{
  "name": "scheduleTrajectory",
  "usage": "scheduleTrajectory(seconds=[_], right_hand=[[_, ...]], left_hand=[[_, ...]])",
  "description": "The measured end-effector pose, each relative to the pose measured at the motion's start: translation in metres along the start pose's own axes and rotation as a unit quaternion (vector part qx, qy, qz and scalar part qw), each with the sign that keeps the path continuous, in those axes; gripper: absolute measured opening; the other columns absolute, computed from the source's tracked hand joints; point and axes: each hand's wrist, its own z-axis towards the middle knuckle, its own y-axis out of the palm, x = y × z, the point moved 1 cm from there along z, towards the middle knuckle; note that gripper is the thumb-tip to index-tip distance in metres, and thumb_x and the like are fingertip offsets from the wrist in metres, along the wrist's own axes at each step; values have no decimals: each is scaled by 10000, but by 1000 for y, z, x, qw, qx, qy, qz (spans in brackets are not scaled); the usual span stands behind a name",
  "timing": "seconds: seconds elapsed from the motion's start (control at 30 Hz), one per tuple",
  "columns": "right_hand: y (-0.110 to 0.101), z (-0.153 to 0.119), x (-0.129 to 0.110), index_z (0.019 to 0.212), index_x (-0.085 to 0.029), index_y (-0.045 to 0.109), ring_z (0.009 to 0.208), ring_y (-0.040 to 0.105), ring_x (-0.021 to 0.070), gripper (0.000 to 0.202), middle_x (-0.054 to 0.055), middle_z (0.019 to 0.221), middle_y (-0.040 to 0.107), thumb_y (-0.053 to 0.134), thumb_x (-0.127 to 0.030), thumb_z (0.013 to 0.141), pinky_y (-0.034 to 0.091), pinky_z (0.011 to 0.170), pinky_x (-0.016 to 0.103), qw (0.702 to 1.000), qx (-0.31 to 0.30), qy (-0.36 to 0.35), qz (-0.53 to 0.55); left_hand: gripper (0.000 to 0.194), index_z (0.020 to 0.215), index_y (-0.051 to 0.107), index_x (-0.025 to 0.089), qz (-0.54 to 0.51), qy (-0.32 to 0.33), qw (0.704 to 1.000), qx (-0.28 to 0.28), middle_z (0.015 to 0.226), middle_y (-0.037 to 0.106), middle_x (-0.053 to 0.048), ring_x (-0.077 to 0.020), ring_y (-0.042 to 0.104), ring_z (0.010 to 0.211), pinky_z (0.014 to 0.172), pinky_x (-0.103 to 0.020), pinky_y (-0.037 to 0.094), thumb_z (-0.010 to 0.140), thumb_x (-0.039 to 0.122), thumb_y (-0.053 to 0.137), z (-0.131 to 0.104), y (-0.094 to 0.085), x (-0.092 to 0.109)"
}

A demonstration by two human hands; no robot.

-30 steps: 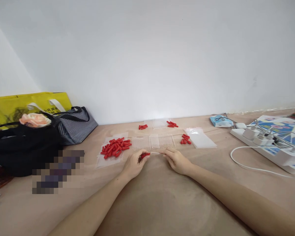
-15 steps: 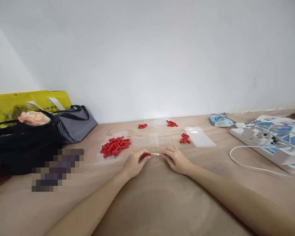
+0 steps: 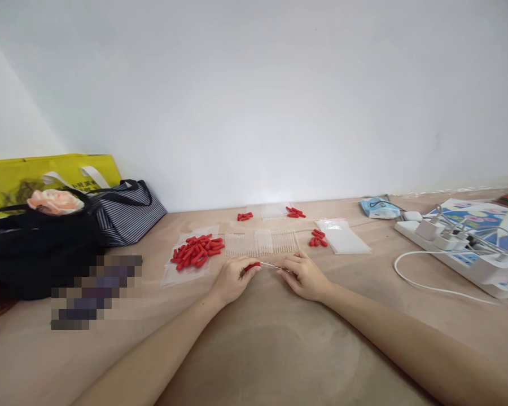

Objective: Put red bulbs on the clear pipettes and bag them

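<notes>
My left hand is closed around a small red handle. A thin, shiny, pale rod runs from it across to my right hand, whose thumb and fingers pinch its far end. The rod's tip is hidden in those fingers. Just beyond my hands lie rows of thin, pale rods. Left of them, a large heap of red handles rests on clear plastic bags. A small group of red handles lies to the right.
Further back are more red handles and pale rods. White plastic bags lie to the right, near a power strip with chargers and a white cable. Bags, including a striped bag, stand at left.
My right fingers have shifted slightly on the rod, which now slopes a little down to the right. My left hand keeps its hold on the red handle.
</notes>
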Motion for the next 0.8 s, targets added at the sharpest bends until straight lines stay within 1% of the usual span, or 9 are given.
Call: scheduleTrajectory(seconds=[0.1,0.23,0.4,0.57,0.8], right_hand=[[0,0,0,936,-166,556,718,555,133,181,41,791,632,420,-189,819,325,726,297,1000,0,-4,0],[1,0,-1,912,-167,569,690,551,130,171,32,762,639,430,-198,817,304,721,301,1000,-7,-9,-7],[1,0,1,903,-182,585,671,542,125,180,21,772,647,424,-209,828,264,708,310,1000,-16,-16,-19],[-1,1,5,860,-182,594,616,502,106,177,6,725,630,420,-195,831,238,700,309,998,-9,-44,-42],[-2,2,6,860,-170,594,596,466,105,190,17,708,620,407,-192,834,227,690,309,995,-13,-72,-66]], left_hand=[[188,859,615,187,2,11,1000,4,808,643,-25,-156,570,741,705,-262,426,824,282,456,1,0,0],[179,840,610,188,2,18,1000,8,795,639,-17,-146,569,724,689,-252,426,829,266,449,0,0,1],[183,809,602,176,25,48,999,-5,765,627,-21,-147,558,709,680,-259,421,836,256,439,-1,-1,3],[188,799,587,162,29,83,996,-17,754,611,-32,-144,550,698,652,-252,420,848,244,424,-2,1,2],[189,805,577,149,33,100,994,-18,741,598,-37,-139,540,680,634,-243,412,854,227,412,-4,1,2]])
